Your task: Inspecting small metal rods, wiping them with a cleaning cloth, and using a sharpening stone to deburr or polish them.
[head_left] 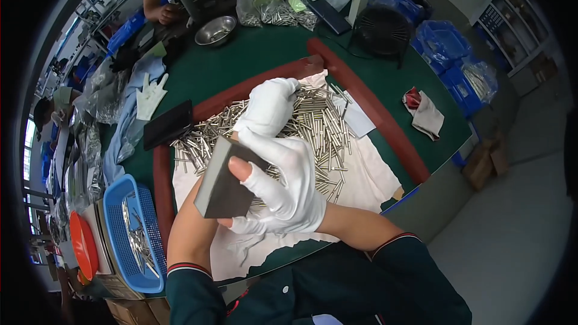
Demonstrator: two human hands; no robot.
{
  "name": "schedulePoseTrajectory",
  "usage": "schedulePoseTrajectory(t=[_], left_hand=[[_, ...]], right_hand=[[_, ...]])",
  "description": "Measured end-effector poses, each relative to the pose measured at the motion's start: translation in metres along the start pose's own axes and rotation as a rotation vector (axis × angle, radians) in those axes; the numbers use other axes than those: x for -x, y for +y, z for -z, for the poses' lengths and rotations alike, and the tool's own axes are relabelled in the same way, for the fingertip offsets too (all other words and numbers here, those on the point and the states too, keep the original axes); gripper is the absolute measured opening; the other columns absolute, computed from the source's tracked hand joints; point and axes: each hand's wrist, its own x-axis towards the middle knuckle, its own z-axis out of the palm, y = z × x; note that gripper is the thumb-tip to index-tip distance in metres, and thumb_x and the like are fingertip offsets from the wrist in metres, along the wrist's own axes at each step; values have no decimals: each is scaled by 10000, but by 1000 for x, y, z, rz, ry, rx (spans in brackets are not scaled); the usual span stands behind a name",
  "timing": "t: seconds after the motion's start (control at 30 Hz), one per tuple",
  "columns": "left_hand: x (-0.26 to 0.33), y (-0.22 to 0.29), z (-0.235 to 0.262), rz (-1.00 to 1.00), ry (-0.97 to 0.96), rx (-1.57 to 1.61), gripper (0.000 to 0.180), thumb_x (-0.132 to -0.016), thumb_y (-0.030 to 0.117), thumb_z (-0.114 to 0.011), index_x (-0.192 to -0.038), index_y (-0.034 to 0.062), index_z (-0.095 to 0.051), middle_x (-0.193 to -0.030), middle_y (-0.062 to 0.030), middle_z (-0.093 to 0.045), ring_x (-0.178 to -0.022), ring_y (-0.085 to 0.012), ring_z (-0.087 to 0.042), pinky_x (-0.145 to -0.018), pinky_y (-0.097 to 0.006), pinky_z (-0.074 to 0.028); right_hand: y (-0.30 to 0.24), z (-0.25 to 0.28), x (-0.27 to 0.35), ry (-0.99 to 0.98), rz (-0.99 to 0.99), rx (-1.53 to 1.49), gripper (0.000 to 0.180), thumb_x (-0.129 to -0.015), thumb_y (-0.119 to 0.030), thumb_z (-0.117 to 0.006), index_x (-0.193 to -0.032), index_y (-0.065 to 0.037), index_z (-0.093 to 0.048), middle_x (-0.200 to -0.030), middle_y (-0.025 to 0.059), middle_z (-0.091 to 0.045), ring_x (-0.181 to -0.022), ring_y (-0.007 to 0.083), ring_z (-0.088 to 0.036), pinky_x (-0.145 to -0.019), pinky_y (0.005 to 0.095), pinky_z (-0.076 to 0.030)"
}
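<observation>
Gripping gray block [223, 186] with right hand [288, 189]; left hand [268, 108] curled near metal pins [322, 131], cannot tell if holding any.

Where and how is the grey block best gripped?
Probably across its thickness on its right part, coming from the person's right: the grey block is a flat slab, its broad dark face toward the camera and narrow lighter edge at left. The right hand holds it from that side, a bare fingertip on the broad face; the opposite face is hidden.

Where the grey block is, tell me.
In the head view, the grey block is left of centre, held in the right hand, with the left forearm partly hidden behind it.
</observation>
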Motion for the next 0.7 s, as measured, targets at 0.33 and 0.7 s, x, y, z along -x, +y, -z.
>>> schedulePoseTrajectory(t=[0.33,0.7], left_hand=[[-35,-9,-24,-3,-19,-425,309,-802,172,-643,-1097,81,-617,-863,-145,-673,-819,-317,-656,-703,-422,-518],[76,-7,41,8,262,-351,153,-842,103,-569,-971,37,-619,-761,-134,-636,-697,-288,-642,-606,-366,-506]], right_hand=[[4,-1,-4,51,-14,49,684,-769,-512,-679,-1312,-137,-501,-1211,197,-536,-891,295,-545,-708,402,-429],[0,-2,3,9,-36,15,684,-742,-501,-699,-1272,-112,-514,-1227,196,-518,-859,288,-544,-700,400,-435]])
